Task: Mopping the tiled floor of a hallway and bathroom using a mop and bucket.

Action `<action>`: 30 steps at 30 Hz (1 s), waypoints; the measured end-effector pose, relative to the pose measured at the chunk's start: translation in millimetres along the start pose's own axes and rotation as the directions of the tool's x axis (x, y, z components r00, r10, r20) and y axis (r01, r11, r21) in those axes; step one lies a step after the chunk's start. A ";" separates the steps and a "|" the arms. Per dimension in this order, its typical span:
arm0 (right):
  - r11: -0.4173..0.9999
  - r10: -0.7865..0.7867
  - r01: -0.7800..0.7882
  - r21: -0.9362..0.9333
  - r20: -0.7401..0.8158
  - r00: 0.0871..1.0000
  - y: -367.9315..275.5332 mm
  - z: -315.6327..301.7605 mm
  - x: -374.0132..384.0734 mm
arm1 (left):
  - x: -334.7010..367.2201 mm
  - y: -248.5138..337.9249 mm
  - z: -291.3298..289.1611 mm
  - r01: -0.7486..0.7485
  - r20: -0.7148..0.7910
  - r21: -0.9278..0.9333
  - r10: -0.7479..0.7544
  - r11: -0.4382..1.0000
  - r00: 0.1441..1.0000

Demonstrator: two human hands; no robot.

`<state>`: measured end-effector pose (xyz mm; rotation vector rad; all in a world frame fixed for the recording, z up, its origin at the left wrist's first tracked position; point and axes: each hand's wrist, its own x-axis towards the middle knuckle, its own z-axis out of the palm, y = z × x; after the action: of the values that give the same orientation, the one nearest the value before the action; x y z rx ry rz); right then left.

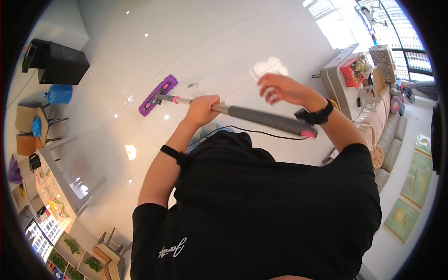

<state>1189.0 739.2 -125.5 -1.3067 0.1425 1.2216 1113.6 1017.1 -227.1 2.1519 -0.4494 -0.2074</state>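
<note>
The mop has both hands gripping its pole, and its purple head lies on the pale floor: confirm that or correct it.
Not both: the head camera view shows only the left hand gripping the mop pole; the right hand is open, off it. The purple mop head does lie on the pale floor.

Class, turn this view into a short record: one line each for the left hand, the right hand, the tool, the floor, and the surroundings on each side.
Left hand: closed around the mop pole
Right hand: open, fingers loosely bent, apart from the pole, near its grey grip
Tool: mop with a purple head, which appears to rest on the floor
Floor: pale, glossy tiles with bright reflections
Left side: blue water jug, tan chair
Right side: sofa, framed pictures on the wall
</note>
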 end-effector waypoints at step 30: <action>0.941 0.310 -0.297 -0.161 0.069 0.948 -138.4 352.2 152.2 | -149.9 -315.1 -235.0 0.227 -0.131 0.195 -0.204 0.954 0.970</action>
<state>1169.5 1132.4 -19.0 -1.3881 0.1945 1.5796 1124.4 1419.4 -349.7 2.4058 -0.1775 -0.1691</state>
